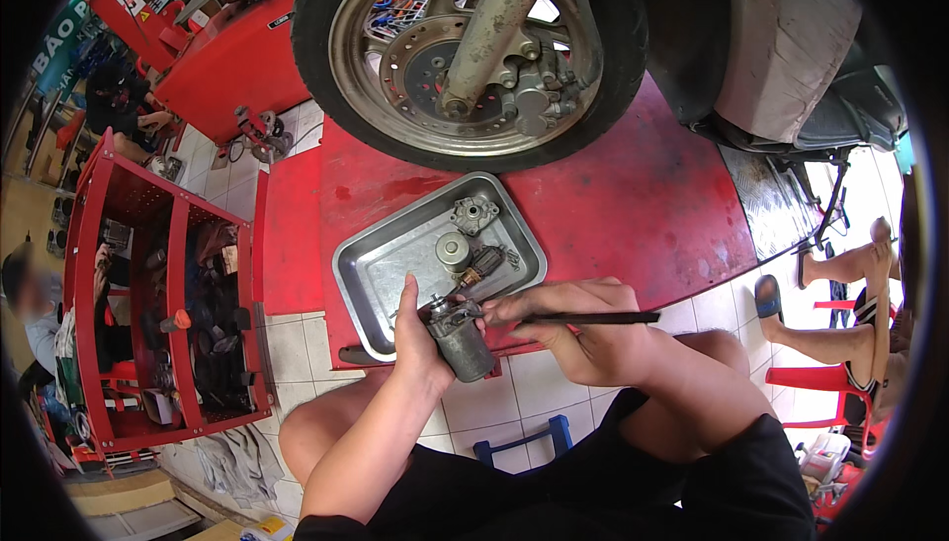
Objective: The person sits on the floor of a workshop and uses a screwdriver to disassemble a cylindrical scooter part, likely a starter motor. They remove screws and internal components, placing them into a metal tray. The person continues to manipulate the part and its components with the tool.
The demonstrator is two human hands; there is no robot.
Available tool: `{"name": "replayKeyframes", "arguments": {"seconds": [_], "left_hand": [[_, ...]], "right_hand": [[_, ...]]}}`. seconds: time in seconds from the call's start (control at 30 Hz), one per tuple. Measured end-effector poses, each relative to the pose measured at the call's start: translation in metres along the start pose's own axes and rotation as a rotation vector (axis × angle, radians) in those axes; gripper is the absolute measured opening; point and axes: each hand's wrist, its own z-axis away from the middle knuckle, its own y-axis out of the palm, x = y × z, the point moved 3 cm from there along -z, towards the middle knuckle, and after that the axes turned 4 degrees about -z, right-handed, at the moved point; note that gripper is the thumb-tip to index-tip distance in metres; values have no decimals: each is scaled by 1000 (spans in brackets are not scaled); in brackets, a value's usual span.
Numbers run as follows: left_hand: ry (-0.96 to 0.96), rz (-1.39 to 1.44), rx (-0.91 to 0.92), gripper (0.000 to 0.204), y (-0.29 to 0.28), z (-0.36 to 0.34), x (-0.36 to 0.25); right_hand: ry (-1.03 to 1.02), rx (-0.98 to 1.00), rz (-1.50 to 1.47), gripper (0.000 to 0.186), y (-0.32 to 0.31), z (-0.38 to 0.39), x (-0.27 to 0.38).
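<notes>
Can [462,351]: dull grey metal, cylindrical, scuffed, tilted w/ top end away from the person; brighter metal fittings at top, details too small to tell. Pos.: in L hand [420,348], above near edge of tray [374,269], in front of red platform [633,215].

Tray: shallow, silver, rect. w/ rounded corners, set at an angle. In it, R half: flanged part [474,214] at far side, round cup [454,250] mid, dark part [482,265] w/ coppery end nearest.

L hand: palm up, cupped round can's L side, thumb extended up; fingers hold can, mostly hidden behind it. R hand [591,329]: reaching in from R, fingers bent, closed on slim black tool [618,319], fingertips by can's top; tool's long end points R. Tool's tip: can't tell.
</notes>
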Motion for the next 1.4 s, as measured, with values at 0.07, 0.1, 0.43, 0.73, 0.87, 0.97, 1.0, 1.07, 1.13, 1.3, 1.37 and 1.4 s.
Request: {"name": "replayKeyframes", "arguments": {"seconds": [0.07,0.1,0.43,0.73,0.87,0.97,1.0,1.07,1.13,1.3,1.37,1.4], "left_hand": [[-6,-26,14,70,-3,-3,3],[-9,-39,21,70,-5,-4,4],[-13,-52,13,70,-3,-3,5],[-2,-56,63,70,-6,-4,4],[-11,-68,32,70,-1,1,7],[-34,-73,27,71,-1,2,9],[-40,-71,33,71,-2,2,9],[-35,-56,44,71,-4,0,7],[-26,-49,38,71,-4,-1,6],[-34,-49,61,71,-6,-1,8],[-38,-57,81,70,-11,-3,7],[-40,-61,92,70,-12,-3,7]], "right_hand": [[-54,79,71,24,-7,2,0],[-5,114,132,21,-9,2,3],[165,153,135,20,0,3,-1],[103,72,-64,22,-1,2,-6],[20,44,-42,16,1,4,-11],[117,53,-3,15,0,1,-1],[98,42,8,15,1,1,-1],[57,20,31,16,3,2,0],[41,22,96,15,4,2,3],[82,-61,-6,18,0,1,-9],[44,-55,-15,17,-3,-2,-10],[25,-53,-20,17,-3,-3,-10]]}}
